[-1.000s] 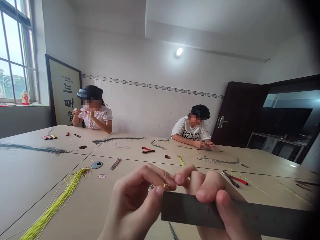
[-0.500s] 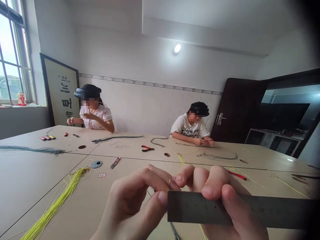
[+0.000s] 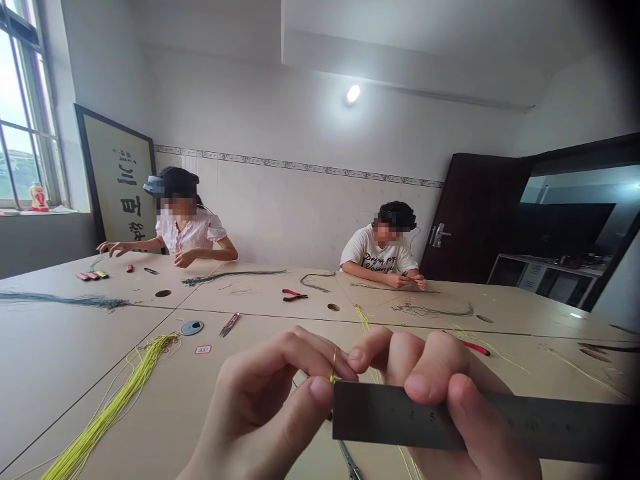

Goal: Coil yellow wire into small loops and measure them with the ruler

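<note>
Tabletop [image 3: 170, 407] beneath, curled left hand [image 3: 245, 407] tight on yellow cord [image 3: 333, 379], right hand [image 3: 440, 363] on ruler [image 3: 375, 413].

Left fingers [image 3: 320, 392] pinched at a thin gold-coloured piece [image 3: 335, 363], bit of yellow at its base, right at the end of a steel ruler [image 3: 380, 413]. Right fingers [image 3: 423, 387] grip the ruler, markings mostly blurred. Bench [image 3: 185, 427]: yellow cord bundle [image 3: 117, 397] on the left, grey disc [image 3: 191, 327] just beside its top end, snips [image 3: 229, 325] near the disc. Farther back: red-handled pliers [image 3: 294, 295], blue-grey strands [image 3: 65, 299] far left. Two co-workers opposite, both in headsets. Pink top [image 3: 187, 233]: one arm stretched along bench. White tee [image 3: 375, 252]: hands close together. Dark door [image 3: 470, 213] open behind, ceiling light [image 3: 353, 93] on.
</note>
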Available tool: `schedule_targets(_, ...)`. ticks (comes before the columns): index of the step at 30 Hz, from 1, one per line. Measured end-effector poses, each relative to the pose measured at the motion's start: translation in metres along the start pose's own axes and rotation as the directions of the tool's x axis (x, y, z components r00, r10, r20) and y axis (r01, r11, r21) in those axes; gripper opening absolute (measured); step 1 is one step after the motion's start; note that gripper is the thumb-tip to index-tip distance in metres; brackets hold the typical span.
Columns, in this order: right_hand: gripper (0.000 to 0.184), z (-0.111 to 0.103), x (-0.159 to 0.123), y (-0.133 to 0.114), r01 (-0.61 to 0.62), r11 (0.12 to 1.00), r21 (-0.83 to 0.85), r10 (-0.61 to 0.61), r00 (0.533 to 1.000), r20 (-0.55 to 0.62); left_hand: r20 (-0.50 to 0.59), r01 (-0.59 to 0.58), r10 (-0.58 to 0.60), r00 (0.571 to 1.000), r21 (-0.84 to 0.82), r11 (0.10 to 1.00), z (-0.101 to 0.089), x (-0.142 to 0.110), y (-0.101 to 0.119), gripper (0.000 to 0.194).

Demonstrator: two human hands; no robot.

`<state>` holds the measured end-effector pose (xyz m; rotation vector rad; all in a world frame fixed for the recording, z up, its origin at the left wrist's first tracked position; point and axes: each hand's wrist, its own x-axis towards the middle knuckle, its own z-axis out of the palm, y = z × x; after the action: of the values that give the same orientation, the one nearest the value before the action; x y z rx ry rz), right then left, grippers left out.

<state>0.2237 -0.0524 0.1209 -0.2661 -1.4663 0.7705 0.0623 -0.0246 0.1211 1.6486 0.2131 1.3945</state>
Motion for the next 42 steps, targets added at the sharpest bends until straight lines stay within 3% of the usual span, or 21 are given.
schedule_targets(14, 0.025, -0.0035, 0.0023, 0.0018, 0.001, 1.0, -0.021, -0.001, 1.0, 0.011, -0.076, 0.0, -0.003, 0.997, -0.035, 0.999, 0.0078, 0.0059, 0.0062, 0.023)
schedule_targets(24, 0.026, -0.0062, -0.0001, -0.0014, -0.012, 1.0, -0.008, 0.012, 0.999, 0.046, -0.066, 0.011, -0.007, 0.998, 0.054, 0.998, 0.0073, 0.0064, 0.0077, 0.032)
schedule_targets(42, 0.026, -0.0059, 0.0013, 0.0003, -0.024, 0.999, 0.029, 0.021, 0.995, 0.095, -0.017, -0.001, 0.001, 1.0, 0.031, 1.0, 0.0043, 0.002, 0.0023, 0.03)
